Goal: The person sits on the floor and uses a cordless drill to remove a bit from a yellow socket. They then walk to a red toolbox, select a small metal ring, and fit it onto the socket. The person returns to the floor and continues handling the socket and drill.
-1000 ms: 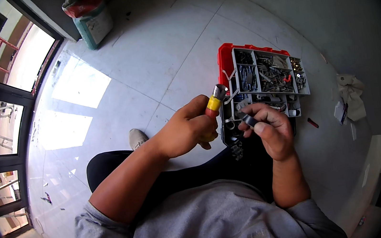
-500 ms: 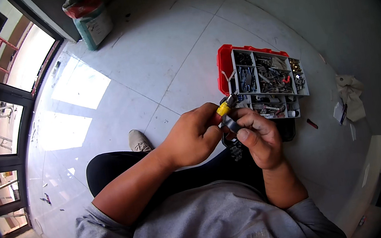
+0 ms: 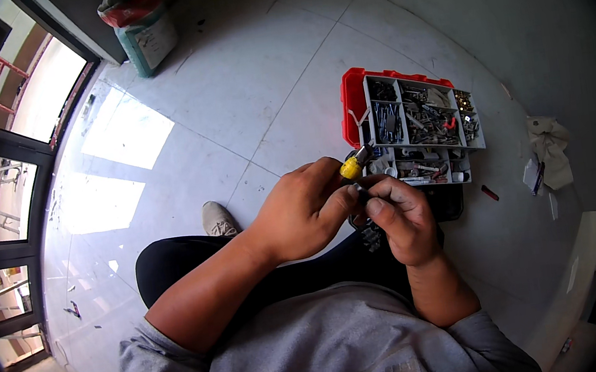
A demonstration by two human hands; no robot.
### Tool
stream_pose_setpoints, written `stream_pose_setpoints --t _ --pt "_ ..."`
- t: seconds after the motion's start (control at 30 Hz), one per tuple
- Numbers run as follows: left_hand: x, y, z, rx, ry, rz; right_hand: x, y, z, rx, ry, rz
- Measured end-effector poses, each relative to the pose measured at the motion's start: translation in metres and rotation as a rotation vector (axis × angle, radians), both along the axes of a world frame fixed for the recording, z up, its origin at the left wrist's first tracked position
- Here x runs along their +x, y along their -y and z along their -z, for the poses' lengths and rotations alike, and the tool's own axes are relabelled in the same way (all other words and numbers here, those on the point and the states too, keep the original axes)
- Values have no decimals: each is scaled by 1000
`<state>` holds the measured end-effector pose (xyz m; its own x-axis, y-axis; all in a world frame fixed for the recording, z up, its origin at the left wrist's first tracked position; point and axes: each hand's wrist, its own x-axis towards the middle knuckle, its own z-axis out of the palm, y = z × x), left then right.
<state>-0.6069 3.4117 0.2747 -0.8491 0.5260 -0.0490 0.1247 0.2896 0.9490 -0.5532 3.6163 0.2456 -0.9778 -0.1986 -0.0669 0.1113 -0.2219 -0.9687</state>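
My left hand is closed around a yellow-handled screwdriver, whose yellow end and metal shaft stick out toward the parts box. My right hand is closed on a small dark part pressed up against the left hand; what the part is I cannot make out. Both hands hover over my lap, just in front of a red organizer box with a grey compartment tray holding several screws and fittings.
I sit on a white tiled floor with one shoe showing. A sack stands by the window wall at upper left. A crumpled rag and small red item lie to the right, beside a wall.
Both hands have drawn back from the box toward my body and come together. The screwdriver's yellow end now shows less above my left fist.
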Motion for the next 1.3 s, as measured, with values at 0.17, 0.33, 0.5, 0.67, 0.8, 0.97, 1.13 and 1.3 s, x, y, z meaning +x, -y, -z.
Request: stream_pose_setpoints --t 0.17,0.33,0.5,0.67,0.8,0.97,1.13,1.3 --pt "0 -2 4 15 -20 -34 1 -4 8 29 -24 -11" --pt "4 -3 8 172 22 -58 -4 -5 12 179 -178 60" --pt "8 -2 0 311 265 16 -8 -11 24 233 -229 10" --pt "5 1 8 311 237 84 -6 11 11 -100 -96 102" --pt "2 3 13 242 318 105 -7 2 20 -252 -121 -6" --pt "1 -4 9 19 -478 23 -14 2 23 -251 56 206" --pt "7 -12 20 -137 -768 -66 -14 4 13 -299 108 172" --pt "6 -15 19 -34 -688 -97 -11 9 2 -227 35 164"
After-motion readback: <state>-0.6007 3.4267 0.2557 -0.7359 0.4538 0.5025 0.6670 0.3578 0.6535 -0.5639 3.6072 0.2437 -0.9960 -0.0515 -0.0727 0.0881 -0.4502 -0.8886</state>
